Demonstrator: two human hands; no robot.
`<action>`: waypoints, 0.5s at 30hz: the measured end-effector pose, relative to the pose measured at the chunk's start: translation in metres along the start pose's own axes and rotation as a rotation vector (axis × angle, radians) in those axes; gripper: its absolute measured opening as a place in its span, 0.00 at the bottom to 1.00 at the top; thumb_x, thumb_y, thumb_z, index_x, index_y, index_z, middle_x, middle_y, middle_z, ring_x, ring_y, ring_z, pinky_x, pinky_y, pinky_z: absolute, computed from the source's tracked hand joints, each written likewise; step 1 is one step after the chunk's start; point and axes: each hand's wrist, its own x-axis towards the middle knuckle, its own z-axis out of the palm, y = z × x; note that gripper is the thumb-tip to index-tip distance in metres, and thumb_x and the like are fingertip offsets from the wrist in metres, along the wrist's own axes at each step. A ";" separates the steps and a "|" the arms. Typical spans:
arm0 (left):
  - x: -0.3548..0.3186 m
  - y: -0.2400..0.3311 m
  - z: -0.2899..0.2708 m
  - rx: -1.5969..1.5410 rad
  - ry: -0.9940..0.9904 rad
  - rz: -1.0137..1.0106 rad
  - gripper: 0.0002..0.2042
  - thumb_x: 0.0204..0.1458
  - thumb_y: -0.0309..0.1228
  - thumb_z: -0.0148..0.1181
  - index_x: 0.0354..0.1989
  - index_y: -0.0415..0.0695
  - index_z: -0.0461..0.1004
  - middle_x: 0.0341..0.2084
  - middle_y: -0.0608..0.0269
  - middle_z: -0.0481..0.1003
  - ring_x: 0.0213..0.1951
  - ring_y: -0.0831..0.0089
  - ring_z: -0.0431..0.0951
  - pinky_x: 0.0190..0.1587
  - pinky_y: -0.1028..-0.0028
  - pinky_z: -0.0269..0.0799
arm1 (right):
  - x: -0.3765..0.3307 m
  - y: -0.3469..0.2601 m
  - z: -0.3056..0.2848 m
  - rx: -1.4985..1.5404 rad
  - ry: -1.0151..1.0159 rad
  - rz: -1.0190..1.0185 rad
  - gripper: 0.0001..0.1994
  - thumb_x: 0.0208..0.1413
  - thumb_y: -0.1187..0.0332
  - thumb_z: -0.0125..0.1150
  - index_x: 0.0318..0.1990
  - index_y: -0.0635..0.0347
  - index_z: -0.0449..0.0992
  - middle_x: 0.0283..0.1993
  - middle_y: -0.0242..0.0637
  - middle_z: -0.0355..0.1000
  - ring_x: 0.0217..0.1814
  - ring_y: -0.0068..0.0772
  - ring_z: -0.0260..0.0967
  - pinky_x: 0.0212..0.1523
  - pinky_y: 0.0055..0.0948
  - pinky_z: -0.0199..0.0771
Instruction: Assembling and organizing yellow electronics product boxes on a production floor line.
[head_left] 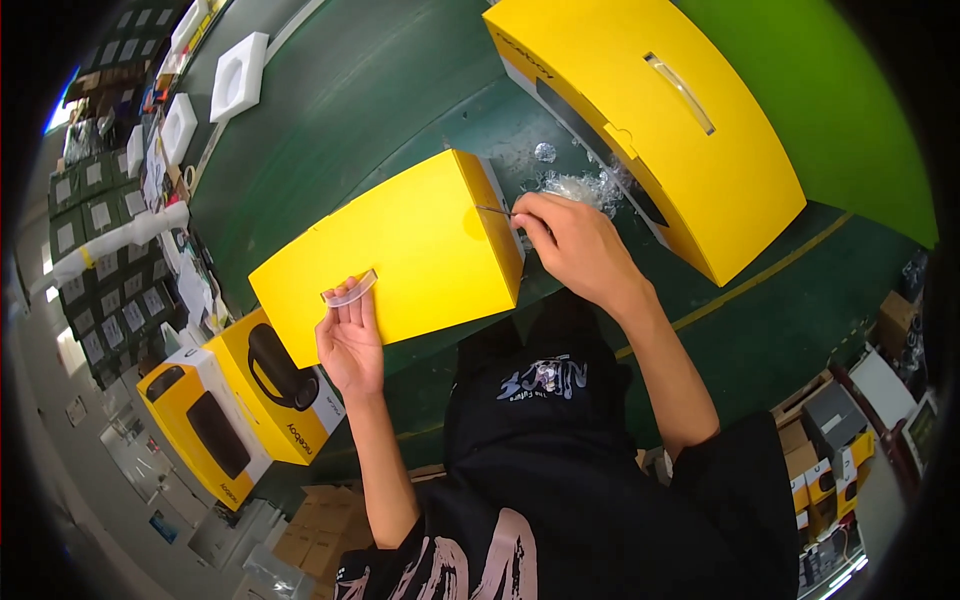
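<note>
A yellow carton (400, 250) lies on the green work surface in front of me. Palm up, my left hand (352, 350) has its fingers hooked under the clear plastic carry handle (352, 290) on the carton's top. My right hand (580, 245) is at the carton's right end, thumb and fingers pinching a thin, dark metal tool (494, 210). The tool's tip meets the carton near its edge, at a round, darker yellow patch (473, 222) that looks like a seal sticker. Its exact kind is too small to tell.
Another large yellow carton (660, 120) with a clear handle stands to the right. Crumpled clear plastic (585, 188) lies between the cartons. Two more printed yellow cartons (275, 385) stand at the left. White foam pieces (239, 78) rest at the far left, beside stacked dark boxes (105, 240).
</note>
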 end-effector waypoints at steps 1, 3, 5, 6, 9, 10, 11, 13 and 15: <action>0.000 0.001 -0.002 0.009 -0.006 -0.004 0.13 0.71 0.31 0.47 0.58 0.37 0.67 0.60 0.44 0.72 0.70 0.51 0.68 0.77 0.52 0.56 | 0.001 -0.001 0.000 -0.013 0.000 0.010 0.07 0.67 0.69 0.57 0.44 0.63 0.77 0.39 0.48 0.78 0.40 0.55 0.76 0.42 0.41 0.75; 0.000 -0.001 0.000 0.006 0.009 0.007 0.14 0.71 0.31 0.47 0.58 0.37 0.67 0.60 0.44 0.72 0.70 0.51 0.68 0.77 0.52 0.56 | 0.002 -0.005 -0.004 -0.069 -0.005 0.003 0.07 0.67 0.70 0.56 0.44 0.63 0.77 0.39 0.47 0.78 0.41 0.55 0.76 0.42 0.41 0.75; 0.000 -0.002 0.000 0.008 0.025 0.015 0.14 0.71 0.31 0.47 0.58 0.37 0.67 0.60 0.44 0.72 0.70 0.50 0.68 0.76 0.52 0.57 | 0.003 -0.006 -0.008 -0.120 -0.008 -0.002 0.07 0.67 0.70 0.56 0.44 0.63 0.78 0.40 0.47 0.79 0.41 0.54 0.76 0.42 0.41 0.75; 0.001 -0.002 0.000 0.006 0.005 0.005 0.14 0.71 0.31 0.46 0.59 0.37 0.67 0.60 0.44 0.72 0.70 0.50 0.68 0.76 0.52 0.57 | 0.004 -0.005 -0.010 -0.143 -0.008 -0.034 0.07 0.67 0.70 0.57 0.44 0.63 0.78 0.39 0.46 0.78 0.41 0.54 0.76 0.42 0.41 0.75; 0.001 -0.002 0.000 0.005 0.000 0.004 0.14 0.71 0.31 0.46 0.59 0.37 0.67 0.60 0.44 0.72 0.70 0.50 0.68 0.76 0.52 0.57 | 0.010 -0.007 -0.015 -0.185 -0.033 -0.078 0.07 0.67 0.70 0.57 0.44 0.63 0.77 0.39 0.45 0.77 0.40 0.53 0.76 0.42 0.41 0.74; 0.000 -0.002 0.001 0.011 0.011 0.008 0.14 0.71 0.31 0.46 0.59 0.37 0.67 0.59 0.45 0.72 0.70 0.50 0.68 0.76 0.52 0.57 | 0.012 -0.008 -0.017 -0.202 -0.052 -0.085 0.07 0.66 0.70 0.57 0.43 0.63 0.77 0.39 0.45 0.77 0.40 0.53 0.75 0.42 0.41 0.74; 0.000 -0.002 0.000 0.007 0.013 0.010 0.14 0.71 0.31 0.46 0.59 0.37 0.67 0.59 0.45 0.72 0.70 0.50 0.68 0.76 0.52 0.57 | 0.013 -0.008 -0.018 -0.205 -0.056 -0.087 0.07 0.66 0.70 0.57 0.43 0.63 0.77 0.39 0.45 0.77 0.40 0.53 0.75 0.42 0.41 0.74; 0.000 -0.002 0.000 -0.016 -0.005 0.002 0.14 0.71 0.32 0.45 0.59 0.37 0.67 0.59 0.45 0.73 0.70 0.49 0.68 0.76 0.52 0.57 | 0.016 -0.008 -0.020 -0.193 -0.060 -0.142 0.06 0.66 0.70 0.57 0.43 0.64 0.77 0.38 0.45 0.76 0.40 0.52 0.74 0.43 0.42 0.73; 0.000 -0.002 0.000 -0.021 -0.013 -0.001 0.14 0.72 0.32 0.45 0.59 0.37 0.67 0.59 0.45 0.73 0.70 0.49 0.68 0.76 0.52 0.57 | 0.019 -0.005 -0.022 -0.216 -0.075 -0.163 0.06 0.66 0.70 0.57 0.43 0.64 0.77 0.38 0.45 0.76 0.42 0.52 0.74 0.44 0.42 0.74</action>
